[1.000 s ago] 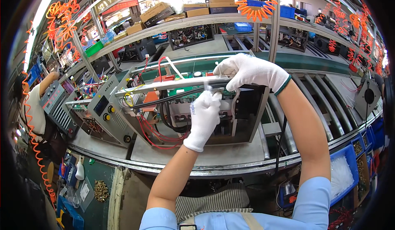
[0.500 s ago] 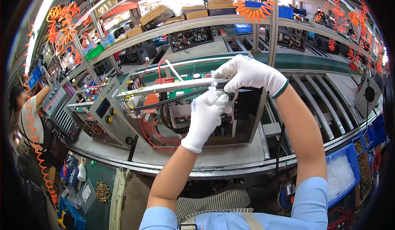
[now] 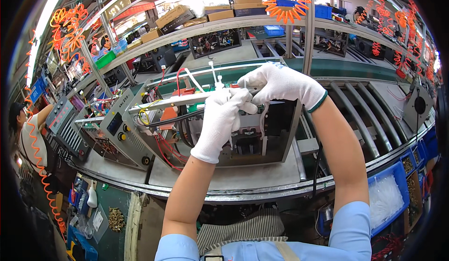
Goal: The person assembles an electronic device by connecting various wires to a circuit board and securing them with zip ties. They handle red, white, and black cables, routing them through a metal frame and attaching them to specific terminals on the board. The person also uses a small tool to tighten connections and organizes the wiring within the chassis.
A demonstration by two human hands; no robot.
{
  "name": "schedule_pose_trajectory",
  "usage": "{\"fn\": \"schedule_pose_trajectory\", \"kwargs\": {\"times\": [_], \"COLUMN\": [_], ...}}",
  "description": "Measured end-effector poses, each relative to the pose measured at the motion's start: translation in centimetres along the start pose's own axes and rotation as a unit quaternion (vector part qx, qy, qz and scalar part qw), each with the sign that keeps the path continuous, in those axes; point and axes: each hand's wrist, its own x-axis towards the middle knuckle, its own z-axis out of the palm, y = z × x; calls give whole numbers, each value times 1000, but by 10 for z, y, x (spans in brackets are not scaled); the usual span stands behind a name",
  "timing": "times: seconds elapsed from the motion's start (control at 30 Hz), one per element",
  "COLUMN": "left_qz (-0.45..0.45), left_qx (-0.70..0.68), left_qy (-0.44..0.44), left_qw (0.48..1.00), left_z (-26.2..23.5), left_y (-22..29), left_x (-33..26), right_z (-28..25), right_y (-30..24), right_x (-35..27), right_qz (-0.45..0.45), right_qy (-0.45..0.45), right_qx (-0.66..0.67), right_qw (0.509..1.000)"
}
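An open-sided machine with a grey metal frame [image 3: 299,121] stands on the bench before me. A flat metal bar [image 3: 163,103] crosses its top, with green circuit boards and red wires about it. My left hand [image 3: 223,116], in a white knit glove, is closed at the bar, and white cable ties [image 3: 219,80] stick up from its fingers. My right hand [image 3: 283,85], gloved too, pinches the black cable [image 3: 187,116] close to the left fingertips. The fingers hide most of where the cable and bar meet.
To the left stand a second unit with a grey front panel [image 3: 120,125] and another person [image 3: 30,139]. Rollers [image 3: 360,116] lie right of the machine. A blue bin [image 3: 388,195] of white cable ties sits at lower right. Orange coiled hoses [image 3: 285,11] hang above.
My left hand has moved left and up along the bar, and the white ties now stand upright above its fingers. The right hand has hardly moved.
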Motion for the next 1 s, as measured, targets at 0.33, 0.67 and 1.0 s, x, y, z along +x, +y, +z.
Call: {"fn": "schedule_pose_trajectory", "kwargs": {"times": [0.33, 0.67, 1.0], "left_qz": [-14, 45, 167], "left_qx": [21, 49, 309], "left_qy": [-14, 49, 145], "left_qw": [1000, 997, 925], "left_z": [1, 1, 18], "left_y": [7, -2, 1], "left_x": [2, 12, 14], "right_z": [2, 15, 15], "right_y": [-1, -13, -28], "right_x": [0, 2, -1], "right_qz": [-17, -93, 40], "right_qy": [16, 69, 38], "right_qx": [-6, -186, -70], "right_qw": [1000, 976, 996]}}
